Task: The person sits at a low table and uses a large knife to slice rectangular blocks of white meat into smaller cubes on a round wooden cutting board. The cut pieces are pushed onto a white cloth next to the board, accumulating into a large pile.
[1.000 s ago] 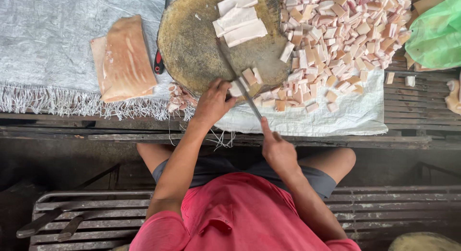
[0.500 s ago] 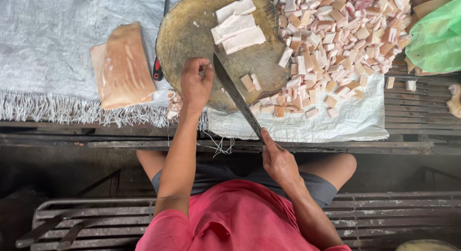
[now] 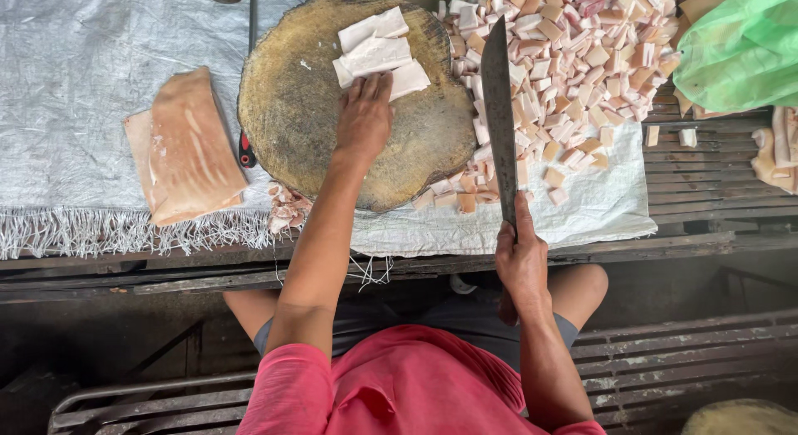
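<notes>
Left hand (image 3: pixel 364 115) flat on white slabs (image 3: pixel 378 52) atop round block (image 3: pixel 291 111); right hand (image 3: pixel 521 256) clenched on cleaver (image 3: pixel 499 111); risk: fingertips nicked if blade drops close.

Soft, even daylight falls across the round wooden chopping block (image 3: pixel 332 119), and nothing on it throws a hard shadow. The white woven sheet (image 3: pixel 75 61) left of the block looks bright but keeps its weave, without glare. Below the block, under the slatted table's edge, the scene turns dim and murky. Focus is sharp around the block; the frame's corners bend slightly.
</notes>
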